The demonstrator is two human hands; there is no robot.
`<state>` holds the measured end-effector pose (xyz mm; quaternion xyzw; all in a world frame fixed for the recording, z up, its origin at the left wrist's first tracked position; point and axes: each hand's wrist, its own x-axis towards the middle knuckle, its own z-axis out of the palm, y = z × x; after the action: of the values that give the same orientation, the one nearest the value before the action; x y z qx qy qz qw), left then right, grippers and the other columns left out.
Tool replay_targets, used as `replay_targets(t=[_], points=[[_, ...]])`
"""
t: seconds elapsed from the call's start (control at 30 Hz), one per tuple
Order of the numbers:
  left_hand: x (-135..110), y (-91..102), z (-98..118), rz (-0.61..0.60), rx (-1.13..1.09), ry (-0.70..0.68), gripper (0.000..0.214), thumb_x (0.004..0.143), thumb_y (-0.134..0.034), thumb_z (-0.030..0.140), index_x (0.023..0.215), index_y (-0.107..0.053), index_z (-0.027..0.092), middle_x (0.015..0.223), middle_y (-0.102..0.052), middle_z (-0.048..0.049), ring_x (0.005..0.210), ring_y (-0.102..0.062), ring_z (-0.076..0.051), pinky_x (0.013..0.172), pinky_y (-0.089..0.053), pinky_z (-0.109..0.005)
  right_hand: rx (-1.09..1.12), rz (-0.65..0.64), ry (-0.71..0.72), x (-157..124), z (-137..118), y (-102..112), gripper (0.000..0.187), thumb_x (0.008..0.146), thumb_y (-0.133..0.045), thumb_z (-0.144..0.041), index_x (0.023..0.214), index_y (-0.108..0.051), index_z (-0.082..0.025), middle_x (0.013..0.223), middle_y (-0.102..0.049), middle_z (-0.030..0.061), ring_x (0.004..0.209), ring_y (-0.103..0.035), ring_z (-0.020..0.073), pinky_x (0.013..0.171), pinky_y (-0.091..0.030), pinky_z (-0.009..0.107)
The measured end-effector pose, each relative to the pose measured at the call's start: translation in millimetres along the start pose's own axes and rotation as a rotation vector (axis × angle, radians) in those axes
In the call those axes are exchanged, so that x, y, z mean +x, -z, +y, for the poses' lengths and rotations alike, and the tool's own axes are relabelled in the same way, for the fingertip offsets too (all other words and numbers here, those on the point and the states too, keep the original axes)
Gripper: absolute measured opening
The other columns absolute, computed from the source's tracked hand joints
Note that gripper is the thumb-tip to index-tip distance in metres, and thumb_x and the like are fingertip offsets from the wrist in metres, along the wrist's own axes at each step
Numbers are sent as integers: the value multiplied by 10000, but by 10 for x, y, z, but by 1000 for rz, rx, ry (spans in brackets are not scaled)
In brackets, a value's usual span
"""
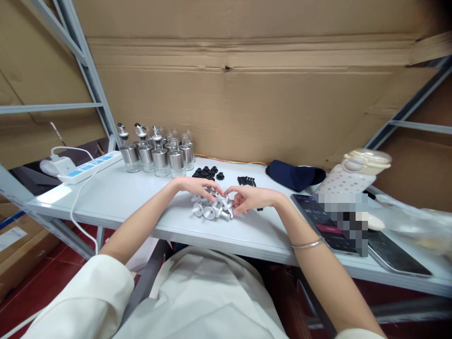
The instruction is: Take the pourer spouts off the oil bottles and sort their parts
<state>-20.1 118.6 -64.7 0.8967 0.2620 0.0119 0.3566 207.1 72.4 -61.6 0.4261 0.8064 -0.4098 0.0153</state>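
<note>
On the table in front of me is a pile of silver pourer spouts (209, 213) with round, disc-like collars. My left hand (197, 186) reaches over the pile's back left side, thumb and index finger apart and touching the pieces. From the right, my right hand (251, 197) curves against the pile with its fingertips at the spouts; index finger and thumb are apart. Neither hand shows a piece clearly gripped. Just behind my left hand lie several black stoppers (205, 172). A row of small black caps (246, 181) lies behind my right hand, which partly hides others.
Several glass bottles with steel sleeves (161, 160) stand back left, some topped with pourers. Left of them is a power strip (88, 168) with a white cable. A navy cap (294, 175), a dotted cup (348, 181), phones (399, 256) and a plastic bag (416, 226) occupy the right.
</note>
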Motion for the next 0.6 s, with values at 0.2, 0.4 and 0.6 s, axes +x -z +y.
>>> replay_targets(t=[0.2,0.4,0.6], points=[[-8,4,-7,-17,-46,58,491,765,-562,456,1223,-531,284,1169,-572,-6,992,-528,-176,790,-421,-239,-43,38,-29,-50,2,30,615,688,-678,-415,1213,-444,-196,738,-597,-15,584,-517,106,543,-362,215],[-9,26,-15,24,-102,92,494,785,-530,473,1226,-523,250,1085,-593,-35,922,-541,-166,691,-429,-219,-24,112,-12,-79,27,62,525,736,-615,-471,1163,-484,-196,660,-522,-39,540,-440,97,503,-346,218],[-13,23,-89,-1,-202,78,476,806,-530,476,1231,-497,264,1058,-611,-29,916,-560,-157,688,-431,-222,-21,107,-7,-68,14,57,460,729,-613,-470,1079,-529,-183,638,-505,-41,545,-437,104,521,-342,230]])
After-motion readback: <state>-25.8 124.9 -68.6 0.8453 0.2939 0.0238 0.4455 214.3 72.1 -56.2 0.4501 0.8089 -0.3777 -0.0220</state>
